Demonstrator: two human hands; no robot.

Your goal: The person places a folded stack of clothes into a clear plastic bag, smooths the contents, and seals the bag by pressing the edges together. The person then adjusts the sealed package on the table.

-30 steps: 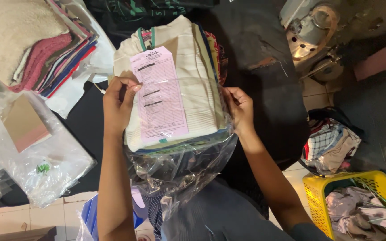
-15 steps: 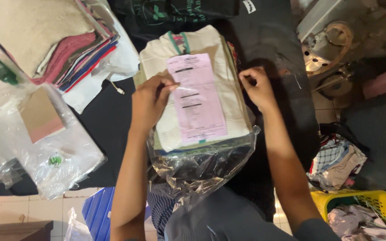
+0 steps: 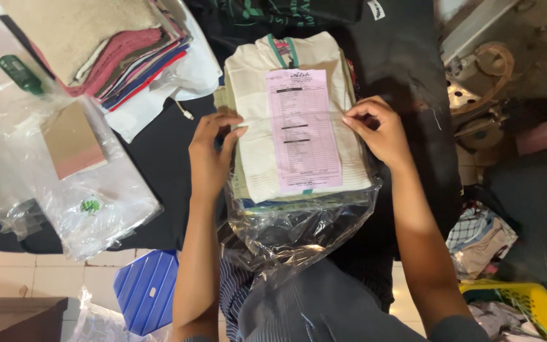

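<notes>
The slip [image 3: 303, 130] is pink with dark print. The folded shirt [image 3: 299, 114] under it is cream, its collar edged in teal. The bag [image 3: 299, 228] is clear plastic. The counter [image 3: 159, 152] is black. The pile of cloths [image 3: 109, 50] shows beige, red, maroon and blue layers. The bottle [image 3: 21, 74] is green, the cardboard [image 3: 73, 140] brown, the basket [image 3: 527, 301] yellow, and the ribbed lid [image 3: 147, 288] blue.

- Stack of folded cream garments [image 3: 257, 152], lying flat, half inside a clear plastic bag [image 3: 299, 231].
- Pink printed form [image 3: 302, 130] flat on top, lengthwise.
</notes>
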